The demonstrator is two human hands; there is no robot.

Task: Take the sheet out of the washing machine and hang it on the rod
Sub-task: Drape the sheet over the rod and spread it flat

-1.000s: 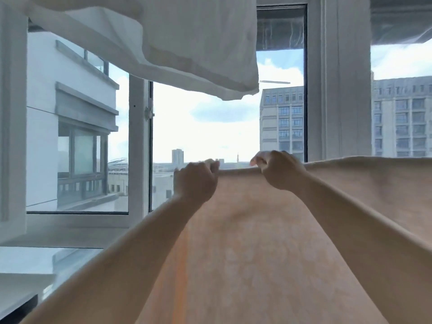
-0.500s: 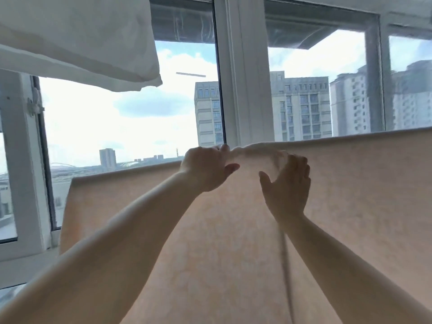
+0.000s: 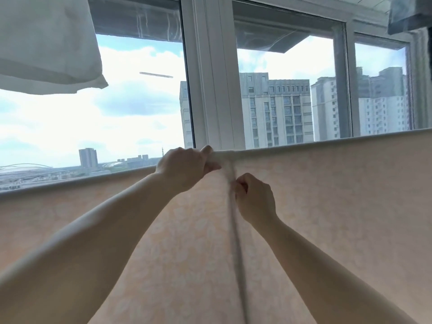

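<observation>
A pale peach sheet (image 3: 327, 206) with a faint flower print hangs draped over a horizontal rod, whose line runs under the sheet's top fold (image 3: 304, 146) across the whole view. The rod itself is hidden by the cloth. My left hand (image 3: 184, 167) grips the top fold at the middle, thumb over the edge. Just below and to the right, my right hand (image 3: 253, 197) pinches a vertical crease (image 3: 236, 242) that runs down the sheet.
A white cloth (image 3: 46, 43) hangs overhead at the upper left. Behind the sheet stand white window frames (image 3: 215, 78), with tall buildings outside. A dark item (image 3: 409, 12) hangs at the top right corner.
The view has swung to the right. My right hand let go of the top edge, opened, dropped lower and now pinches the vertical crease. My left hand stays on the top fold.
</observation>
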